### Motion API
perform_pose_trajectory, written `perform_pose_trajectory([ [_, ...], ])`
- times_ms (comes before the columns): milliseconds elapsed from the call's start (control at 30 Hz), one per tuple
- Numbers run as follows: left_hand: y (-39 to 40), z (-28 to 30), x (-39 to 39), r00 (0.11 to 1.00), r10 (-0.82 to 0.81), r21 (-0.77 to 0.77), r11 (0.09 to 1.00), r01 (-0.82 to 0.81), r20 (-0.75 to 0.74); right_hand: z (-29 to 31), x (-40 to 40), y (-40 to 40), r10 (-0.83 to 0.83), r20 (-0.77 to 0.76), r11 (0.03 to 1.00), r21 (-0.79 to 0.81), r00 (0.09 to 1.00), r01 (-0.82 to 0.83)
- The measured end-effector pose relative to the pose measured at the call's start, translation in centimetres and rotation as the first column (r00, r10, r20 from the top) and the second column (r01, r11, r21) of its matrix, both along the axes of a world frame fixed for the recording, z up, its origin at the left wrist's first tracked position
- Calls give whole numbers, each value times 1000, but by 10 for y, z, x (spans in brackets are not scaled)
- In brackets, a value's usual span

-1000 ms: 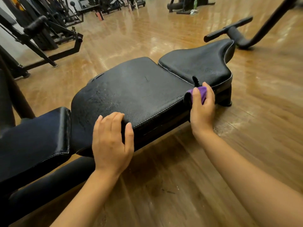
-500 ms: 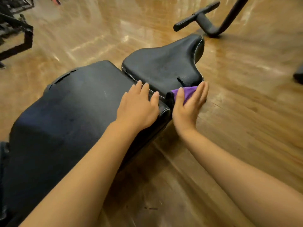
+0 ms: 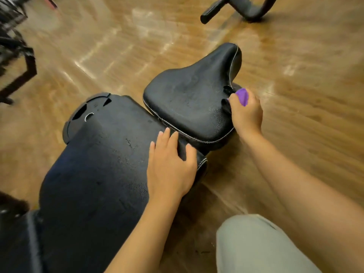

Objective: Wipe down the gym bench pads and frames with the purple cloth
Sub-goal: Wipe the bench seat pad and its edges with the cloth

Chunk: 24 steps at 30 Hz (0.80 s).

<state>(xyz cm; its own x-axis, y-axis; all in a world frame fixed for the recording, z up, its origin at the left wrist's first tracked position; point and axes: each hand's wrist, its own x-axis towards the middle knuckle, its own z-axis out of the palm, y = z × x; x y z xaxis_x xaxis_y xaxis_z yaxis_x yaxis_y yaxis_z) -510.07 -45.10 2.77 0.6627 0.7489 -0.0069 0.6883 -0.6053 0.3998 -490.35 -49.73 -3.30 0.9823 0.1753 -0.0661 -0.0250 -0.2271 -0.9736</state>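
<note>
The left hand (image 3: 170, 166) lies flat, fingers straight, on the back pad (image 3: 94, 174) near its gap with the seat pad (image 3: 189, 99). The right hand (image 3: 246, 113) grips the purple cloth (image 3: 242, 96), holding it against the seat pad's right edge. A grey-clad knee (image 3: 256, 245) shows at the bottom

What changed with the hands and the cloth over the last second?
The right hand slid the purple cloth along the bench's side edge, from the pad gap onto the seat pad. The left hand shifted up the back pad toward that gap. The grip is unchanged.
</note>
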Motion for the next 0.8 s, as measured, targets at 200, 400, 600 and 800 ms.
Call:
perform_pose_trajectory([
  [200,-6,6,4,998,49,-28,998,-50,-36,-29,-95,-1,-127,233,977,195,964,82],
  [400,-2,0,1,996,70,-26,997,-71,-55,-28,-81,-4,-41,223,989,148,974,8],
  [600,-7,5,3,995,98,-43,994,-100,-34,-3,-1,-8,282,109,945,-203,953,-257],
  [800,-6,2,3,995,98,-32,995,-98,6,28,59,21,436,-254,865,-146,863,-480],
])
